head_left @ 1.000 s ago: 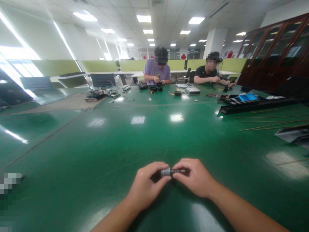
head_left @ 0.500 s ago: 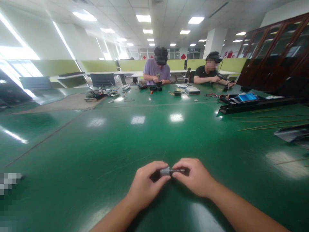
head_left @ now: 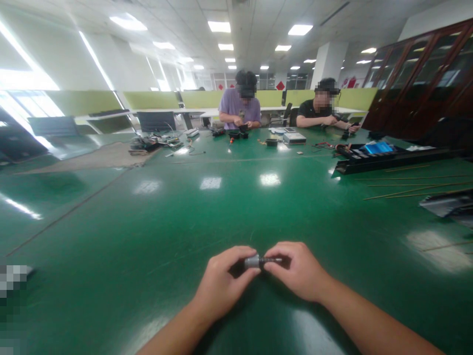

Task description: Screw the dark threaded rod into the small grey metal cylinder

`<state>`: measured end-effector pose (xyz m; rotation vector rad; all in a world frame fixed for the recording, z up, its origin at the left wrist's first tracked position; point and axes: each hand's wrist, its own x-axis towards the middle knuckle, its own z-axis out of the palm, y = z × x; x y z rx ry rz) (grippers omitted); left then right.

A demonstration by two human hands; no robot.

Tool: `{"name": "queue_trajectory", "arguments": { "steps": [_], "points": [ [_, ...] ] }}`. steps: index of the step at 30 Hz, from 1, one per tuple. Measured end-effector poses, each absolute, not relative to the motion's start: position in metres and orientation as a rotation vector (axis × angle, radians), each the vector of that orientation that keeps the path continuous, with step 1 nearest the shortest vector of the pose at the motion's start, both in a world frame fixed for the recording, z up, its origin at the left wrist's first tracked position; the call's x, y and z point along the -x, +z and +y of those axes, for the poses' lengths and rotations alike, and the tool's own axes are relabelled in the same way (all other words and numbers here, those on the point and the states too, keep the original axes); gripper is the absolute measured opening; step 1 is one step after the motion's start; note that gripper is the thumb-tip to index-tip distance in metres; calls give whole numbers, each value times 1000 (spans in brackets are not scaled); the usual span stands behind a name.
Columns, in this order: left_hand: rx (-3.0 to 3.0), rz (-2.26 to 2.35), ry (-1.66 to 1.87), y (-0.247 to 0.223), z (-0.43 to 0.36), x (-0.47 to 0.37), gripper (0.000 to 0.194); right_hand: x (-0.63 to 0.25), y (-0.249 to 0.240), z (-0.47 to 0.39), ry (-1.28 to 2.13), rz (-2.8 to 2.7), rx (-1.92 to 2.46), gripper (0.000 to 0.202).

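Observation:
Low in the head view, a small grey cylinder with a dark, ridged shaft and a pale metal tip (head_left: 252, 262) lies sideways between my hands; its exact kind cannot be made out. My left hand (head_left: 222, 282) pinches the grey body between thumb and fingers. From the other side, the thumb and fingers of my right hand (head_left: 305, 272) close around the dark shaft, whose thin tip points right. Both hands are just above or against the glossy green table (head_left: 207, 222); whether the part touches the surface I cannot tell.
Two people (head_left: 240, 106) (head_left: 318, 111) work across the table. Electronic parts (head_left: 148, 143) lie at the far left. A black tray with a blue block (head_left: 379, 148) stands at the right, near thin rods (head_left: 406, 186). A blurred-out object (head_left: 15, 278) sits at the left edge.

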<state>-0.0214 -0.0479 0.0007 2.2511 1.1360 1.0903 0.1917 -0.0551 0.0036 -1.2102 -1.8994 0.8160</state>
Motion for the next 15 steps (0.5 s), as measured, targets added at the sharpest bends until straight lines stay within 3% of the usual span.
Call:
{"name": "queue_trajectory", "arguments": {
  "steps": [15],
  "points": [
    [-2234,1150,1083,-1,-47,22,24,-192,2,-55,821,-1896,1202,8]
  ]
}}
